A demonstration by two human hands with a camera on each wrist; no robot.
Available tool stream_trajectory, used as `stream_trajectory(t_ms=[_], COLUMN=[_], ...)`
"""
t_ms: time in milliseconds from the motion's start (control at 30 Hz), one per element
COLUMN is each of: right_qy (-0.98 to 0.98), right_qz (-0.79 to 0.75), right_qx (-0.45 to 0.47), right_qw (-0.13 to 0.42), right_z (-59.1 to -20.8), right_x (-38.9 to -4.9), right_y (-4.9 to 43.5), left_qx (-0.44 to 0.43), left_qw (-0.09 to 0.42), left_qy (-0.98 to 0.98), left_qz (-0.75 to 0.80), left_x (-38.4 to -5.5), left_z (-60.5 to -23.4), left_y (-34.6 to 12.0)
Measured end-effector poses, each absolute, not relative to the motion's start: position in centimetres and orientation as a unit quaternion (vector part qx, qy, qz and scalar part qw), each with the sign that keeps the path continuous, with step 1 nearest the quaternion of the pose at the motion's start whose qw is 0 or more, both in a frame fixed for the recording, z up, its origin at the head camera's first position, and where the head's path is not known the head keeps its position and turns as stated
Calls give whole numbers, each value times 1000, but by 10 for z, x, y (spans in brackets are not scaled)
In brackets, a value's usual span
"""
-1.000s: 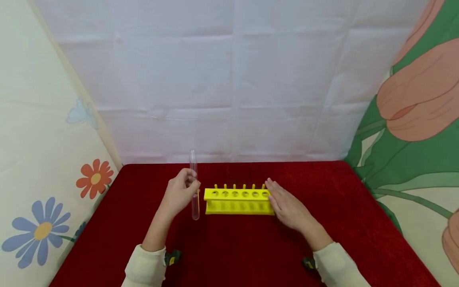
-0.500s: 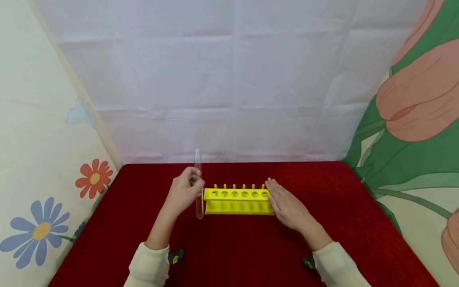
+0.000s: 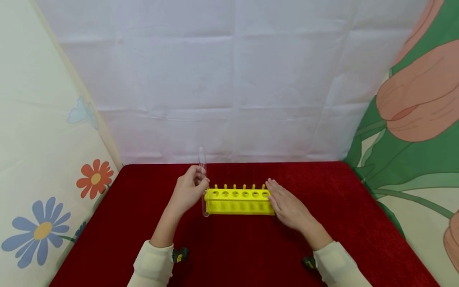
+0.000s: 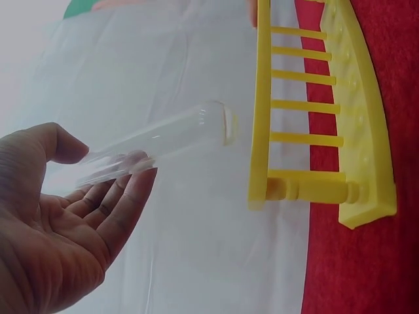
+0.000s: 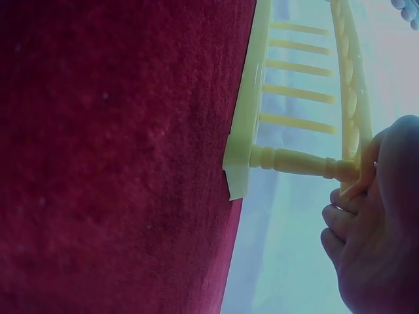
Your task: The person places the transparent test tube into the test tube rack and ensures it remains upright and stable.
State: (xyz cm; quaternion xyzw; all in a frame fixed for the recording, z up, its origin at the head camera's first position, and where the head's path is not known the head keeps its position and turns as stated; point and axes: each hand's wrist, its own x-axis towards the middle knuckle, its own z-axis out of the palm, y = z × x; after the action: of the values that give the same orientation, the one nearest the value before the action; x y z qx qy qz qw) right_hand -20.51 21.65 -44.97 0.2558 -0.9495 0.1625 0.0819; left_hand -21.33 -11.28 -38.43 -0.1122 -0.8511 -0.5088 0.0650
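Observation:
A clear glass test tube (image 3: 202, 155) stands nearly upright at the left end of the yellow test tube rack (image 3: 238, 207), overlapping that end in the head view. My left hand (image 3: 188, 191) pinches the tube between thumb and fingers around its middle. In the left wrist view, the tube's lower end (image 4: 213, 124) is level with a spot just above the rack's top plate (image 4: 260, 98). My right hand (image 3: 288, 207) lies against the rack's right end with its fingers straight; in the right wrist view its thumb (image 5: 399, 147) is at the top plate's corner.
The rack has a row of round holes in its top plate and a row of upright pegs (image 3: 244, 186) behind. It stands on a red cloth-covered table (image 3: 236, 255). A white sheet (image 3: 233, 87) hangs behind; flower-printed panels (image 3: 46, 179) flank the sides.
My left hand has moved right with the test tube, from beside the rack to its left end, and slightly up. The right hand and the rack have stayed in place.

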Motion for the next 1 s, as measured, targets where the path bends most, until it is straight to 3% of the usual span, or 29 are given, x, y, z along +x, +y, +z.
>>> stream_trajectory(t_ms=[1000], right_qy=[-951], right_qz=[162], right_qx=[250], right_qw=[83], right_z=[-450], right_x=[-203], right_y=[217], left_qx=[-197], left_qw=[77], left_qy=[-832], left_qz=[-514], left_x=[-215], left_z=[-386], left_y=[-89])
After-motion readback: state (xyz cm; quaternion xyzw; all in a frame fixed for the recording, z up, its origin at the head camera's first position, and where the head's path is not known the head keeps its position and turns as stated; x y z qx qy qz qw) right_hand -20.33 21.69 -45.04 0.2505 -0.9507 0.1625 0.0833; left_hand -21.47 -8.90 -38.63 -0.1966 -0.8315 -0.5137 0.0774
